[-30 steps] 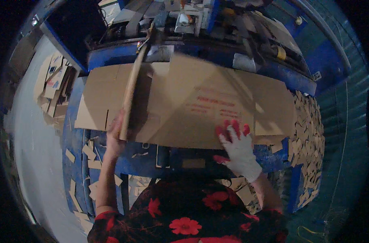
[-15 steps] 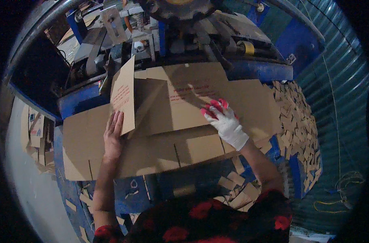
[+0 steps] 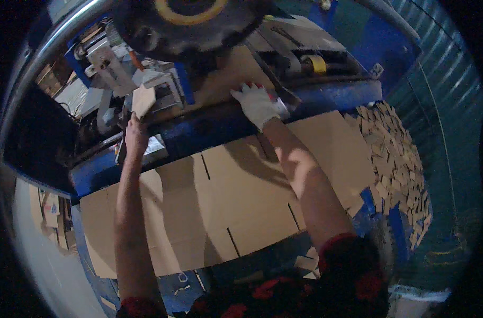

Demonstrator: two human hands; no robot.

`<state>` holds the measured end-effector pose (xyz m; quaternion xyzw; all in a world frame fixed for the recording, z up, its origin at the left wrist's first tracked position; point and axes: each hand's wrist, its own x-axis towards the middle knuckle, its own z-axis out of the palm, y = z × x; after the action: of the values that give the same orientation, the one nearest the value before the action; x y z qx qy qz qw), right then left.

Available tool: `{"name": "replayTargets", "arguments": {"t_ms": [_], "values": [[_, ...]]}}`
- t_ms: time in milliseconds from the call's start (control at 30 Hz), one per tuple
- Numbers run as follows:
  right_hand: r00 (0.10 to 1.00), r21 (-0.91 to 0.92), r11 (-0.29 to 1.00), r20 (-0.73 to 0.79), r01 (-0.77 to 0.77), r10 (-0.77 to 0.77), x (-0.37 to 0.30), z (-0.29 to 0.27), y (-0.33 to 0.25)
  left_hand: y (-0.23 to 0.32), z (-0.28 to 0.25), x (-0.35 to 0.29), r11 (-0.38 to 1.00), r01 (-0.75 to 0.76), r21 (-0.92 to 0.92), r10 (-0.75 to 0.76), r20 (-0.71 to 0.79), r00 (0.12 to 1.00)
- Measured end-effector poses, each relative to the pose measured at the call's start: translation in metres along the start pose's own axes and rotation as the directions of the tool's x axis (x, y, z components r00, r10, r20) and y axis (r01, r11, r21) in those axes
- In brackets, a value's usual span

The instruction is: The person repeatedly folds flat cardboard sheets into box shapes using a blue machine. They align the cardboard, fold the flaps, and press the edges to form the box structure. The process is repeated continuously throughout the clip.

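My bare left hand (image 3: 136, 137) is closed on the near edge of an upturned flap (image 3: 144, 100) of a cardboard sheet, left of the machine's working gap. The body of that cardboard sheet (image 3: 220, 79) lies inside the blue machine (image 3: 326, 103), beneath a large dark wheel (image 3: 194, 40). On the sheet's right part rests my right hand (image 3: 256, 106) in a white glove with red fingertips, its fingers stretched out and apart. Nearer me, slotted cardboard sheets (image 3: 252, 191) lie flat, passing under both forearms.
A heap of small cardboard offcuts (image 3: 392, 169) rises at the right, beside a green corrugated wall (image 3: 437, 95). More scraps (image 3: 307, 262) lie low by my right arm. A curved metal pipe (image 3: 59, 45) crosses the upper left. Cardboard pieces (image 3: 53, 214) stand at the far left.
Both hands have moved forward, away from me. The printed cardboard sheet has gone from the stack into the machine, and the slotted sheets beneath are now exposed.
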<state>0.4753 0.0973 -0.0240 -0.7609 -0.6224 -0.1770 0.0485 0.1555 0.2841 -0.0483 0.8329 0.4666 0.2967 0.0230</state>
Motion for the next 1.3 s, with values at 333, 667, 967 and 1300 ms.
{"name": "replayTargets", "arguments": {"t_ms": [333,667,967,1300], "values": [[0.859,-0.071,0.856,-0.046,-0.512,0.510,-0.238,-0.084,0.087,-0.187,-0.193,-0.259,0.782,0.356,0.512,-0.388,-0.047,0.920],[0.526,0.381,0.418,0.244,-0.824,0.815,-0.425,-0.069,0.173,-0.231,-0.242,-0.374,0.849,0.372,0.376,-0.369,-0.083,0.926],[0.499,0.877,0.214,0.034,-0.430,0.866,-0.418,-0.134,0.166,-0.180,-0.281,-0.331,0.879,0.399,0.261,-0.331,-0.270,0.904],[0.687,0.989,-0.095,0.149,-0.116,0.711,-0.328,-0.133,-0.039,-0.121,-0.243,-0.341,0.113,0.213,-0.971,-0.609,0.102,0.787]]}}
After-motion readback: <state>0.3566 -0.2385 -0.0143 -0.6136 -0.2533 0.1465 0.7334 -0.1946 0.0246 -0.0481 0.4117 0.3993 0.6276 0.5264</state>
